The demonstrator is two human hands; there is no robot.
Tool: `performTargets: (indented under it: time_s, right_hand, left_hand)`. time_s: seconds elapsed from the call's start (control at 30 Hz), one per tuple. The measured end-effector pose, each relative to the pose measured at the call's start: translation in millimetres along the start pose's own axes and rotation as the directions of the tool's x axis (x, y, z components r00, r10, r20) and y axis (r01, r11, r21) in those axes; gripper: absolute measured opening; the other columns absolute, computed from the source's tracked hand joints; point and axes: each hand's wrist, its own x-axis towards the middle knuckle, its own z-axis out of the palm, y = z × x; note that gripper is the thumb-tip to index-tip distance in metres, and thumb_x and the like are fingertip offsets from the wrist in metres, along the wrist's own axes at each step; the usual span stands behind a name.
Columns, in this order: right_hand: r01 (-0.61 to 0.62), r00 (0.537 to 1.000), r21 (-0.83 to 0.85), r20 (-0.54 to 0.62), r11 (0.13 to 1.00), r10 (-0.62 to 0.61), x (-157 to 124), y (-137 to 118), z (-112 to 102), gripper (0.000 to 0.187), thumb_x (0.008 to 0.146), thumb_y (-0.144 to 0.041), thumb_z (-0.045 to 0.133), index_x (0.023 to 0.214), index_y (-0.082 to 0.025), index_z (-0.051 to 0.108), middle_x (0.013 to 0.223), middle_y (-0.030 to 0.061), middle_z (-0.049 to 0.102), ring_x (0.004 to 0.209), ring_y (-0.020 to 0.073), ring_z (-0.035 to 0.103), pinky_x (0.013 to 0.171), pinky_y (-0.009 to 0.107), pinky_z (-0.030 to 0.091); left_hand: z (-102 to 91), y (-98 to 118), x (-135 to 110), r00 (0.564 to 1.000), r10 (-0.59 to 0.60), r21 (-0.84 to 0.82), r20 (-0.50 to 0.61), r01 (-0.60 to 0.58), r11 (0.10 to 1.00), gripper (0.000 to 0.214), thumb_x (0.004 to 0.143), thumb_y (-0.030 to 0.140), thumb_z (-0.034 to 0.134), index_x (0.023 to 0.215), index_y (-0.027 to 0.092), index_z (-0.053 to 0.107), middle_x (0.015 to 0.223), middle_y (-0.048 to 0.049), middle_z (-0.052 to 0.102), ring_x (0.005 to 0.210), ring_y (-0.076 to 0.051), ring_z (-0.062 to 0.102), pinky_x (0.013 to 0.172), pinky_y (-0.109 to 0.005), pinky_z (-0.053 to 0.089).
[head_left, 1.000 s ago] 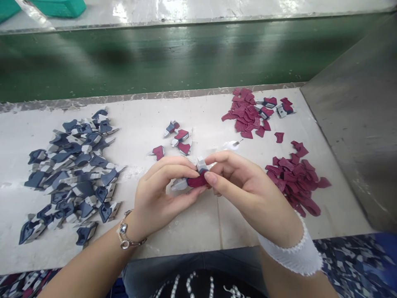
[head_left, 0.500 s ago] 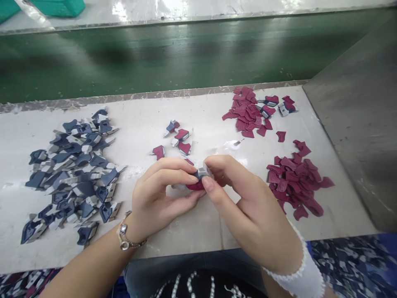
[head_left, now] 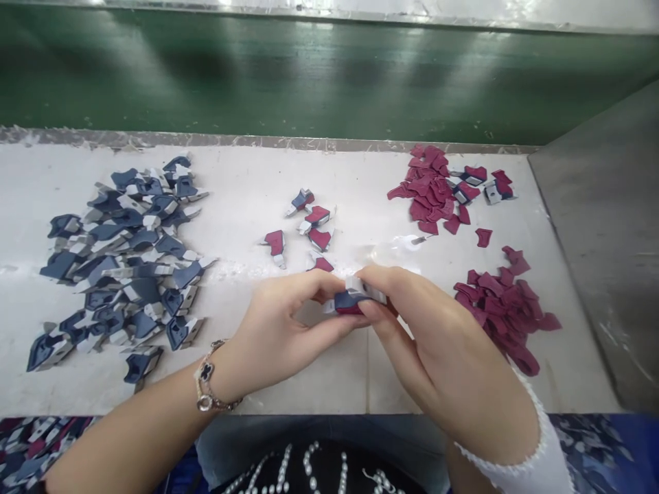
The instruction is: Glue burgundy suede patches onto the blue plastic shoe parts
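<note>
Both hands meet over the middle of the white worktable [head_left: 319,384] and pinch one small plastic part [head_left: 354,299] that is navy, grey and maroon. My left hand [head_left: 281,329], with a bracelet on its wrist, grips the part's left end. My right hand [head_left: 437,350], in a white cuff, closes its thumb and fingers on the right end. Just beyond the hands lie a few finished parts with maroon faces [head_left: 309,226].
A heap of navy-and-grey parts [head_left: 123,261] covers the left of the table. Two piles of maroon pieces lie on the right, one far [head_left: 432,189] and one near [head_left: 507,305]. A green conveyor belt [head_left: 309,75] runs behind the table; a grey panel [head_left: 607,233] rises at right.
The view has tilted down and shifted. The part has turned in my fingers, so its navy and grey side shows more than its maroon face. Both hands stay closed on it.
</note>
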Motion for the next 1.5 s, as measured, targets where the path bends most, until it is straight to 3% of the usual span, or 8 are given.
performTargets:
  time_s: [0.33, 0.5, 0.67, 0.87, 1.07, 1.27, 1.4, 1.5]
  right_hand:
    - [0.113, 0.99, 0.004, 0.079, 0.994, -0.113, 3, 0, -9, 0.007, 0.102, -0.018, 0.045, 0.101, -0.022, 0.051, 0.088, 0.0028, 0.06, 0.081, 0.018, 0.055, 0.069, 0.031, 0.043]
    - [0.1, 0.981, -0.002, 0.165, 0.995, -0.098, 10, 3, -16, 0.014, 0.101, -0.018, 0.047, 0.089, -0.02, 0.054, 0.079, 0.0002, 0.059, 0.075, 0.0159, 0.056, 0.065, 0.029, 0.042]
    - [-0.066, 0.983, 0.208, 0.181, 0.976, 0.028, 12, 4, -21, 0.015, 0.105, -0.021, 0.043, 0.103, -0.024, 0.057, 0.084, -0.0058, 0.064, 0.073, 0.0081, 0.06, 0.066, 0.021, 0.044]
    - [-0.079, 0.987, 0.233, 0.152, 0.969, 0.044, 6, -2, -18, 0.023, 0.1, -0.019, 0.049, 0.122, -0.023, 0.057, 0.105, -0.0022, 0.067, 0.095, 0.0101, 0.063, 0.083, 0.021, 0.047]
    - [-0.074, 0.99, 0.125, 0.127, 0.989, 0.058, -1, -9, -15, 0.034, 0.094, -0.014, 0.057, 0.126, -0.026, 0.055, 0.107, -0.0028, 0.066, 0.096, 0.011, 0.062, 0.084, 0.022, 0.048]
    - [-0.081, 0.991, 0.135, 0.118, 0.988, 0.065, -3, -5, -17, 0.015, 0.094, -0.014, 0.058, 0.105, -0.024, 0.06, 0.087, -0.0042, 0.064, 0.08, 0.0109, 0.062, 0.07, 0.023, 0.047]
    - [-0.056, 0.994, 0.176, 0.108, 0.983, 0.037, 1, -2, -14, 0.015, 0.095, -0.012, 0.055, 0.105, -0.022, 0.059, 0.094, -0.0015, 0.066, 0.088, 0.013, 0.063, 0.075, 0.025, 0.047]
    - [-0.155, 0.972, 0.234, 0.208, 0.96, 0.107, 7, -2, -16, 0.008, 0.098, -0.017, 0.052, 0.096, -0.021, 0.058, 0.084, -0.0019, 0.066, 0.078, 0.0135, 0.063, 0.068, 0.028, 0.045]
  left_hand:
    - [2.8, 6, -3, 0.985, -0.164, -0.341, 0.045, 0.169, 0.925, 0.015, 0.077, 0.022, 0.082, 0.077, 0.019, 0.067, 0.068, 0.002, 0.069, 0.06, -0.012, 0.062, 0.054, -0.024, 0.051]
    - [-0.2, 2, 2, 0.828, -0.386, -0.47, 0.406, 0.552, 0.689, 0.022, 0.073, 0.023, 0.085, 0.085, 0.018, 0.068, 0.081, 0.0006, 0.073, 0.078, -0.014, 0.07, 0.072, -0.023, 0.057]
    - [-1.5, -5, 6, 0.732, -0.345, -0.583, 0.588, 0.679, 0.447, 0.024, 0.072, 0.015, 0.085, 0.091, 0.017, 0.07, 0.085, 0.0013, 0.076, 0.082, -0.012, 0.073, 0.081, -0.022, 0.058]
    - [1.2, -4, 6, 0.794, -0.316, -0.685, 0.519, 0.608, 0.402, 0.03, 0.074, 0.005, 0.082, 0.097, 0.019, 0.067, 0.087, 0.004, 0.078, 0.083, -0.008, 0.075, 0.076, -0.013, 0.058]
    - [-2.2, 4, 2, 0.866, -0.279, -0.588, 0.415, 0.49, 0.644, 0.029, 0.08, 0.01, 0.078, 0.104, 0.021, 0.066, 0.096, 0.0014, 0.077, 0.089, -0.012, 0.075, 0.077, -0.015, 0.059]
    - [-4.8, 5, 4, 0.918, -0.123, -0.448, 0.377, 0.297, 0.843, 0.03, 0.085, 0.009, 0.071, 0.111, 0.023, 0.066, 0.106, 0.0007, 0.074, 0.096, -0.012, 0.072, 0.082, -0.016, 0.058]
    - [-1.1, 1, 3, 0.935, -0.135, -0.515, 0.327, 0.297, 0.804, 0.03, 0.083, 0.003, 0.071, 0.106, 0.023, 0.068, 0.104, 0.0008, 0.074, 0.097, -0.011, 0.07, 0.079, -0.013, 0.057]
    - [3.0, -5, 2, 0.863, -0.249, -0.644, 0.439, 0.496, 0.583, 0.024, 0.081, 0.01, 0.077, 0.1, 0.019, 0.067, 0.09, 0.0007, 0.075, 0.084, -0.011, 0.073, 0.072, -0.014, 0.059]
